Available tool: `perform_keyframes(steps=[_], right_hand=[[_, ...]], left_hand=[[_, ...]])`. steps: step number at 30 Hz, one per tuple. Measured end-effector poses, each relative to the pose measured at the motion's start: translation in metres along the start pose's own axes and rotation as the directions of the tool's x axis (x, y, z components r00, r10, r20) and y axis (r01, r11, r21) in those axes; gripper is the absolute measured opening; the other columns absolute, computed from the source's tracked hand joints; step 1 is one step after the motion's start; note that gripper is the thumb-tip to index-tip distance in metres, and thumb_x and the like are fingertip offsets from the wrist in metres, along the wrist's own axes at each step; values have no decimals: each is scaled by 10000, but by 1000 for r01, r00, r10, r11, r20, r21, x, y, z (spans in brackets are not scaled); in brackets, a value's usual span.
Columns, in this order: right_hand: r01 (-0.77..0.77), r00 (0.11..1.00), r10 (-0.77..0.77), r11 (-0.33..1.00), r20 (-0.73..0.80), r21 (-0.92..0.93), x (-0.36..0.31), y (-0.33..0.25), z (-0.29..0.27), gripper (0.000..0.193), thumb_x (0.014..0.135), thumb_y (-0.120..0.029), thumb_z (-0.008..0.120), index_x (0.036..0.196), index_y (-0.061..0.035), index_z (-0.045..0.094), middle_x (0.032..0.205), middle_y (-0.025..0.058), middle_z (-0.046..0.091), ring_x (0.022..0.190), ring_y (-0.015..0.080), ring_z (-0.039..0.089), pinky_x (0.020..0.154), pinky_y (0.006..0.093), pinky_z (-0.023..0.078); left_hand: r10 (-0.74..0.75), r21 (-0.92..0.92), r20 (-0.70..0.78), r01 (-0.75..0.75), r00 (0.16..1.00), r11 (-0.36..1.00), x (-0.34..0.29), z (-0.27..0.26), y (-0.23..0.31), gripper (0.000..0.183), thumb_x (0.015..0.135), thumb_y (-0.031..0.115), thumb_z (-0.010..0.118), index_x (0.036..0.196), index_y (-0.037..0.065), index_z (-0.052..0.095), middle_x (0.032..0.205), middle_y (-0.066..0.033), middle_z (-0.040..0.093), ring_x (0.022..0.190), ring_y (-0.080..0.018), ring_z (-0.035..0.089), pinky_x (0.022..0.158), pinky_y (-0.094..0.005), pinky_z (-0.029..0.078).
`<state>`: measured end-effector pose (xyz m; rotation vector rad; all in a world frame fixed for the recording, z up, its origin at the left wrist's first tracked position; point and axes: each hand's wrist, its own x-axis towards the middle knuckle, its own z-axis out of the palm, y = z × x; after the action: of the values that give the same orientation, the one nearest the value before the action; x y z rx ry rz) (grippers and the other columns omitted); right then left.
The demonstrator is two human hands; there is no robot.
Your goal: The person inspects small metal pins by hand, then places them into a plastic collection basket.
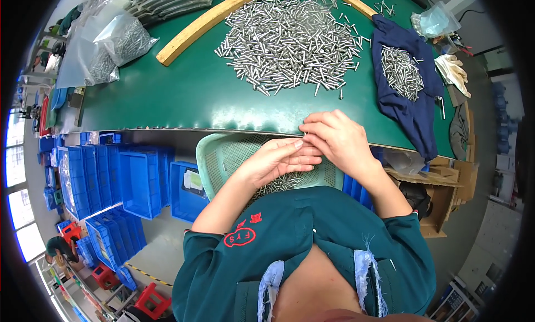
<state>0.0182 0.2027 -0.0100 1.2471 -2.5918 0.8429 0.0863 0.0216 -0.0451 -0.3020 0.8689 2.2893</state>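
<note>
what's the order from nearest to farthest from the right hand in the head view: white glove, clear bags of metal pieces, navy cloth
From the right hand:
1. Navy cloth, just to its right on the bench.
2. White glove, farther right, beyond the cloth.
3. Clear bags of metal pieces, far left on the bench.
</note>
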Motion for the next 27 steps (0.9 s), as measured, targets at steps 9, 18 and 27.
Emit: perform_keyframes(steps=[9, 18, 27], right_hand=[[-33, 994, 16, 987, 107, 159, -8, -9, -13, 251, 787, -173, 670, 1030, -114, 651, 1013, 23, 612, 881, 210, 618, 710, 334, 524], [-275, 951, 193, 883, 240, 381, -7, -10, -21, 293, 832, -134, 640, 1119, -81, 613, 1004, 74, 618, 856, 235, 641, 720, 343, 522], [-276, 954, 208, 894, 218, 352, -7, -8, -15, 333, 847, -49, 593, 1178, -74, 575, 987, 92, 614, 816, 225, 646, 720, 342, 513]], left_hand=[[17, 193, -44, -8, 999, 981, 2, 5, 3, 349, 982, 260, 495, 1142, -39, 575, 1052, -165, 663, 953, -217, 669, 857, -327, 549], [94, 354, -171, -28, 981, 935, 2, 10, -2, 282, 969, 223, 525, 1054, -29, 617, 949, -133, 686, 842, -178, 689, 762, -272, 563], [125, 420, -185, -37, 975, 907, 0, 16, 0, 272, 970, 198, 520, 1100, -25, 604, 977, -118, 681, 866, -159, 678, 775, -260, 543]])
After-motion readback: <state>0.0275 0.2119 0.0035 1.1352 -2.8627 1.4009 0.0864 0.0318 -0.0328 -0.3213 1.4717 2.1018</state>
